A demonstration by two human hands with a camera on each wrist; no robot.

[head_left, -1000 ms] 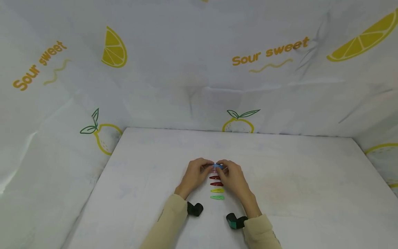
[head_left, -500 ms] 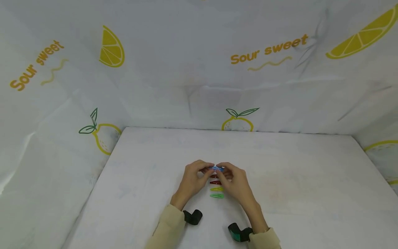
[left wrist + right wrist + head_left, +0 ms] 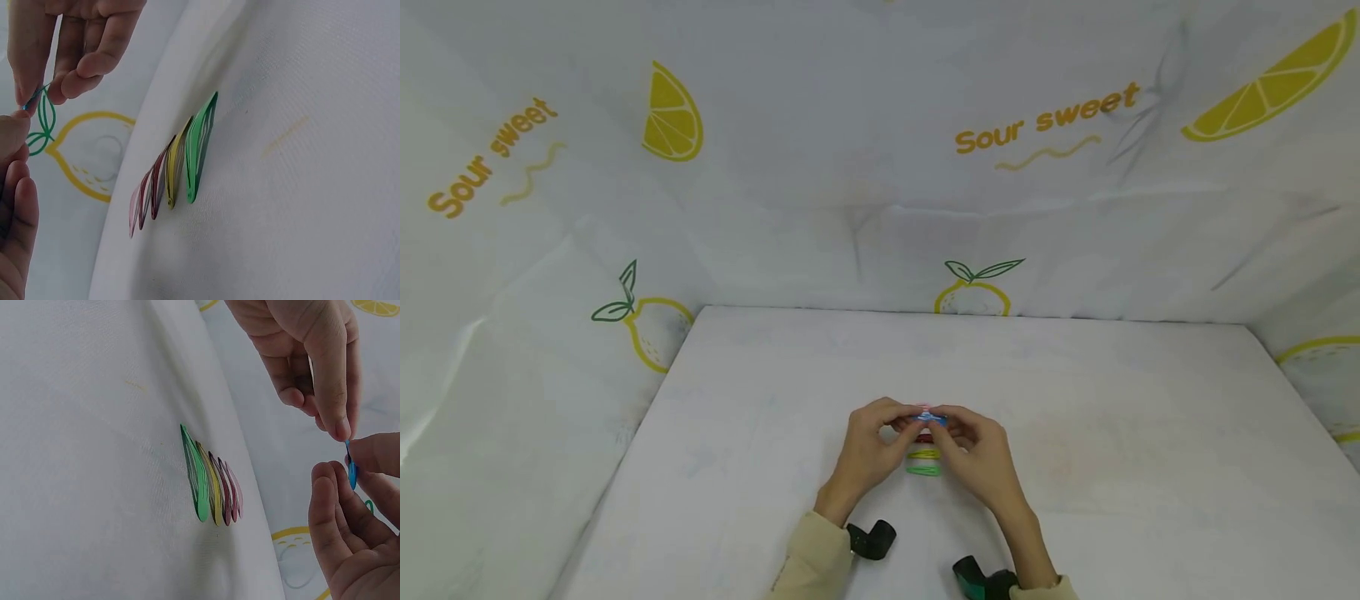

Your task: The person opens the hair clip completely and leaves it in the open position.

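Observation:
A blue snap hair clip is held up off the table, pinched between thumb and fingers of both hands. My left hand grips one end and my right hand the other; the clip is partly covered by fingertips. Below them, more snap clips lie side by side in a row: a green clip closest to me, then a yellow clip, two dark red clips, and a pink clip farthest away. In the head view the hands hide parts of the red and pink clips.
The clips lie on a white-covered table. Behind it hangs a white cloth printed with lemons and lettering. A black device sits at the left wrist, and a black and green device at the right.
Both hands have drawn slightly toward me with the blue clip, lifting it away from the row. The pink clip now shows beyond the fingers. The row of clips stays in place.

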